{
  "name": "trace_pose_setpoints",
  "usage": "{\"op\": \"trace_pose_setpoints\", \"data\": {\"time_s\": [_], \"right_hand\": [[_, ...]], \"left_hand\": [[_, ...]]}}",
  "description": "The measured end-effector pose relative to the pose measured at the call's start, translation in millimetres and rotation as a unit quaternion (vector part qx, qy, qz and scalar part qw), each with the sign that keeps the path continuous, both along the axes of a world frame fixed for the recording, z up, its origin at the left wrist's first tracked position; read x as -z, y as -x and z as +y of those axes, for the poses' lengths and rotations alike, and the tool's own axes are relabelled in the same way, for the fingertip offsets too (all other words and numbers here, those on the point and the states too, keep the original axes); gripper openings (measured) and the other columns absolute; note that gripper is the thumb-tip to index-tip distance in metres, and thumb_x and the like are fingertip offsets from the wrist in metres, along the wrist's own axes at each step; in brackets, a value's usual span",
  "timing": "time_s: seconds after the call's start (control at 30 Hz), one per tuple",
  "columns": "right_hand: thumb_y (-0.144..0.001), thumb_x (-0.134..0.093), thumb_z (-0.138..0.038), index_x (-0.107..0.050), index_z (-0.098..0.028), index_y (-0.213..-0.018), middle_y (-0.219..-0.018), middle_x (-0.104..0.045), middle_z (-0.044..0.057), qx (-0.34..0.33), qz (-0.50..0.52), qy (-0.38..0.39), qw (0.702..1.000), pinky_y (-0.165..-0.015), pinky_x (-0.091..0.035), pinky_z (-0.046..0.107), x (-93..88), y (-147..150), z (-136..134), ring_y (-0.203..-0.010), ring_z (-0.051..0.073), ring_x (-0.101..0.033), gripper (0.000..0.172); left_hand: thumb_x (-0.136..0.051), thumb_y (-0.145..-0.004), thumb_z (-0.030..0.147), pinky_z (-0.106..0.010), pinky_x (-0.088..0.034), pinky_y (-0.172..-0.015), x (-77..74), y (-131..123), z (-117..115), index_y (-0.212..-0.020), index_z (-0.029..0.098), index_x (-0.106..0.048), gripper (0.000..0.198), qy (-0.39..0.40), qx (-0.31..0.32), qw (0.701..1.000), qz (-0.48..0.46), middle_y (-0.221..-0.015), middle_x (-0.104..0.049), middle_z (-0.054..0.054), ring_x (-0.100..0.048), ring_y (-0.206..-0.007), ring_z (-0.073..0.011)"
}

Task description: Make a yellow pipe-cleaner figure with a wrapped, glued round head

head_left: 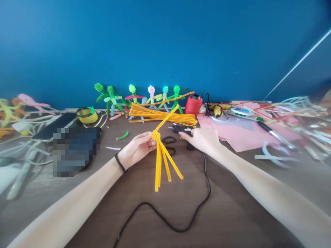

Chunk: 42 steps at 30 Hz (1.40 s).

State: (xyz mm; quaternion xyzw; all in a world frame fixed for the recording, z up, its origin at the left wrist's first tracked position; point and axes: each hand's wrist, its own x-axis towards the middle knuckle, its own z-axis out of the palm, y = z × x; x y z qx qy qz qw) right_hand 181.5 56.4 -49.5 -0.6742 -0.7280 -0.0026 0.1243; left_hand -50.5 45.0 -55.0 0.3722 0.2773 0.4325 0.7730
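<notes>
My left hand (139, 146), closed in a pinch, holds a bundle of yellow pipe cleaners (158, 151) at its knotted top. One stem sticks up to the right and several loose ends hang down. My right hand (204, 138) is closed round a black hot glue gun (178, 128) lying low over the table, its nozzle toward the left. The palm hides part of the gun's body. Black-handled scissors (169, 150) lie between my hands, partly covered by the yellow stems and my left fingers.
Behind my hands lies a pile of yellow pipe cleaners (160, 114), with several pipe cleaner figures (112, 98) against the blue wall. A red thread spool (193, 104) and pink paper (240, 137) are to the right. A black cord (165, 220) loops across the front. Left is a phone (55, 126).
</notes>
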Motion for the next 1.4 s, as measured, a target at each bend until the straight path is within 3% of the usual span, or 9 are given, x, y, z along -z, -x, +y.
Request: {"op": "trace_pose_setpoints", "data": {"time_s": [0.13, 0.27, 0.33, 0.4, 0.53, 0.63, 0.83, 1.03, 1.4], "right_hand": [[-0.069, -0.042, -0.067, -0.056, -0.016, -0.053, -0.057, -0.058, 0.011, -0.018, 0.036, 0.048, 0.998, -0.050, -0.033, 0.031, 2.6, -3.3, 0.3, -0.058, 0.024, -0.056, 0.055], [-0.071, -0.045, -0.061, -0.055, -0.016, -0.057, -0.055, -0.054, 0.004, -0.061, 0.257, 0.081, 0.961, -0.049, -0.032, 0.028, 6.5, 2.1, 1.6, -0.056, 0.018, -0.052, 0.048], [-0.073, -0.048, -0.053, -0.058, -0.016, -0.071, -0.060, -0.054, 0.001, -0.093, 0.408, 0.073, 0.905, -0.050, -0.034, 0.025, 8.4, 8.2, 1.1, -0.058, 0.015, -0.051, 0.038], [-0.073, -0.051, -0.047, -0.057, -0.017, -0.080, -0.057, -0.050, -0.002, -0.089, 0.541, 0.111, 0.829, -0.043, -0.031, 0.023, 9.7, 13.8, -0.6, -0.049, 0.011, -0.046, 0.031], [-0.071, -0.053, -0.034, -0.050, -0.017, -0.075, -0.059, -0.051, -0.002, -0.128, 0.706, 0.209, 0.665, -0.039, -0.030, 0.021, 12.0, 16.6, -3.5, -0.043, 0.008, -0.045, 0.018], [-0.072, -0.053, -0.026, -0.051, -0.015, -0.078, -0.073, -0.062, 0.004, -0.192, 0.724, 0.265, 0.607, -0.046, -0.038, 0.022, 15.8, 11.8, -2.0, -0.053, 0.011, -0.055, 0.013], [-0.065, -0.059, -0.022, -0.058, -0.012, -0.082, -0.091, -0.065, 0.012, -0.261, 0.683, 0.339, 0.592, -0.058, -0.043, 0.025, 19.5, -0.7, 3.2, -0.066, 0.014, -0.059, 0.020], [-0.065, -0.061, -0.021, -0.060, -0.012, -0.087, -0.079, -0.063, 0.005, -0.316, 0.640, 0.381, 0.588, -0.058, -0.040, 0.025, 17.2, -2.5, 4.3, -0.054, 0.010, -0.053, 0.024], [-0.072, -0.059, -0.026, -0.059, -0.012, -0.092, -0.068, -0.053, 0.001, -0.344, 0.613, 0.386, 0.598, -0.061, -0.035, 0.023, 17.7, 0.2, 6.8, -0.064, 0.011, -0.048, 0.024]], "left_hand": [[-0.060, -0.072, 0.016, -0.017, -0.044, -0.060, -0.5, 0.6, 0.1, -0.070, 0.011, -0.058, 0.006, -0.004, -0.001, 1.000, -0.002, -0.066, -0.046, 0.000, -0.045, -0.059, -0.0059], [-0.061, -0.072, 0.017, -0.018, -0.045, -0.061, 0.2, 2.2, 1.3, -0.070, 0.012, -0.058, 0.006, -0.006, -0.005, 1.000, -0.008, -0.066, -0.048, 0.000, -0.046, -0.058, -0.0058], [-0.062, -0.071, 0.018, -0.019, -0.045, -0.061, 0.7, 2.8, 2.0, -0.071, 0.012, -0.059, 0.007, -0.011, 0.002, 1.000, -0.008, -0.067, -0.050, 0.000, -0.048, -0.058, -0.0064], [-0.063, -0.070, 0.020, -0.020, -0.045, -0.062, 1.1, 3.3, 2.3, -0.072, 0.012, -0.059, 0.009, -0.016, 0.011, 1.000, -0.009, -0.068, -0.051, 0.000, -0.049, -0.059, -0.0069], [-0.064, -0.069, 0.020, -0.020, -0.044, -0.062, 2.2, 4.7, 2.3, -0.072, 0.012, -0.059, 0.010, -0.018, 0.022, 1.000, -0.010, -0.068, -0.052, 0.000, -0.049, -0.059, -0.0070], [-0.066, -0.067, 0.021, -0.020, -0.043, -0.061, 3.2, 6.1, 2.4, -0.070, 0.013, -0.058, 0.012, -0.018, 0.023, 1.000, 0.002, -0.068, -0.052, -0.001, -0.049, -0.061, -0.0077], [-0.070, -0.061, 0.025, -0.023, -0.042, -0.065, 3.0, 6.4, 1.3, -0.068, 0.013, -0.056, 0.019, -0.037, 0.039, 0.998, 0.034, -0.068, -0.052, -0.002, -0.050, -0.063, -0.0098], [-0.072, -0.059, 0.025, -0.025, -0.040, -0.068, 6.4, 6.7, 0.9, -0.069, 0.013, -0.057, 0.022, -0.055, 0.058, 0.996, 0.045, -0.067, -0.053, -0.001, -0.051, -0.066, -0.0111], [-0.072, -0.059, 0.024, -0.025, -0.039, -0.068, 9.6, 7.3, 2.0, -0.069, 0.013, -0.058, 0.021, -0.051, 0.063, 0.996, 0.036, -0.066, -0.054, -0.001, -0.050, -0.065, -0.0110]]}}
